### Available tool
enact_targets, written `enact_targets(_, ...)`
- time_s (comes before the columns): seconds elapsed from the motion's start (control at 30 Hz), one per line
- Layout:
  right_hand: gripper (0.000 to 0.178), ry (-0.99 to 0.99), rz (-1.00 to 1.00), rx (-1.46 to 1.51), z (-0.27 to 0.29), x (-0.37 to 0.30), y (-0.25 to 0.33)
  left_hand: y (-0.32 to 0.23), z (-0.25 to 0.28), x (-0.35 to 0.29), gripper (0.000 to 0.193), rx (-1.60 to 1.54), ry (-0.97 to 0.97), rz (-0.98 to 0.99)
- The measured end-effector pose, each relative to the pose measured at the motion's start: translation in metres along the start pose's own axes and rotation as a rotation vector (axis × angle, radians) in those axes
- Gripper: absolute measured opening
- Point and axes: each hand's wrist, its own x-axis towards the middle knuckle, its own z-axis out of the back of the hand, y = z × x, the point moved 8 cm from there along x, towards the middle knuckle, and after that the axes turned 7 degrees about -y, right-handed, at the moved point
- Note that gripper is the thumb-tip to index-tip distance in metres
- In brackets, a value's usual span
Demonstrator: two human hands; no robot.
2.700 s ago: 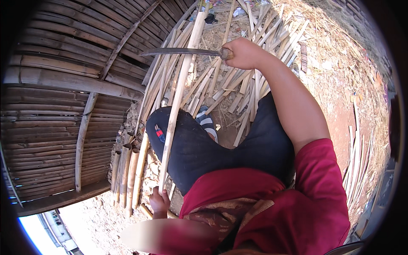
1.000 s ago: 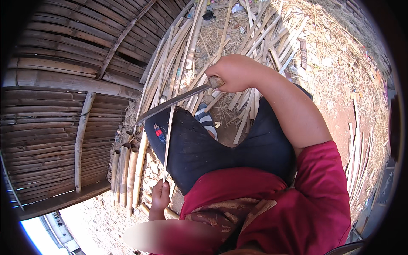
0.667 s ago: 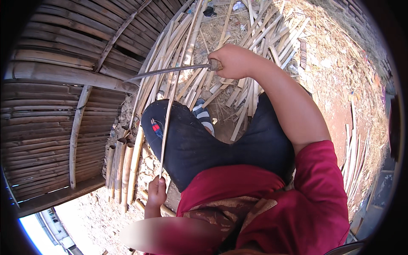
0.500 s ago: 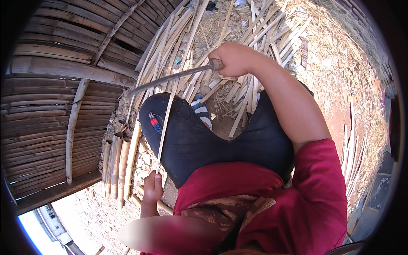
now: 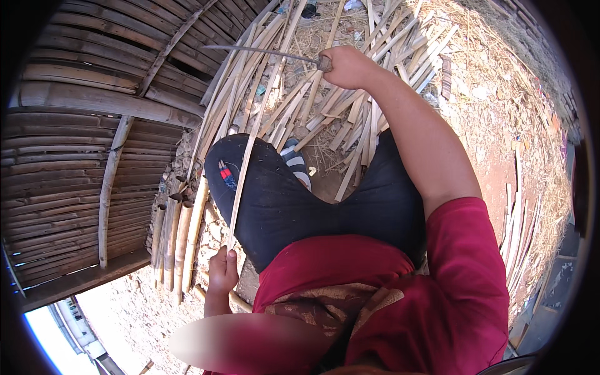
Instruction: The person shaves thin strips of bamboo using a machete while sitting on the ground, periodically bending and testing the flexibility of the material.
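My left hand [image 5: 223, 270] is closed around the near end of a long, thin bamboo strip [image 5: 240, 187]. The strip slants up and away across my left thigh and over the pile of strips beyond it. Held out in front, my right hand [image 5: 347, 67] grips a machete [image 5: 269, 52] by its handle. Its long, dark blade points left, crossing over the far strips, apart from my left hand. Only the butt of the handle near the blade shows; my fingers hide the rest.
Many split bamboo strips [image 5: 356, 128] lie piled on the straw-littered ground ahead. Short bamboo poles [image 5: 170, 244] stand at my left, beside a bamboo-slat wall [image 5: 69, 169]. More strips [image 5: 517, 219] lie at the right. A striped sandal [image 5: 297, 164] shows between my knees.
My right hand has moved away from me with the machete, so the blade now lies farther forward. My left hand and its bamboo strip have barely moved.
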Motion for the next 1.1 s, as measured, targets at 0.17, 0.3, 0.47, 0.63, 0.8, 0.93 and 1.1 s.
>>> enact_targets(0.17,0.037,-0.107,-0.067,0.073,0.024,-0.002,-0.031,0.006,0.012,-0.009,0.05,0.007,0.023,0.089)
enact_targets(0.3,0.037,0.065,0.227,-0.08,0.005,-0.029,0.059,0.008,0.005,-0.015,0.048,-0.119,0.08,0.161)
enact_targets(0.47,0.031,0.281,0.16,-0.013,-0.017,-0.023,0.041,0.0,0.001,-0.006,0.048,-0.129,0.085,0.143)
enact_targets(0.63,0.027,-0.063,0.054,0.035,0.009,0.0,-0.005,-0.004,0.01,-0.005,0.048,-0.031,0.061,0.095)
enact_targets(0.8,0.027,0.194,0.277,-0.149,-0.011,-0.039,0.095,0.002,0.007,-0.014,0.047,-0.062,0.037,0.087)
enact_targets(0.93,0.027,0.267,-0.081,0.083,-0.012,-0.009,0.014,0.006,-0.003,-0.005,0.047,-0.032,0.012,0.145)
enact_targets(1.1,0.03,0.084,0.049,-0.019,0.01,-0.005,0.004,-0.002,0.01,-0.006,0.045,0.027,-0.004,0.082)
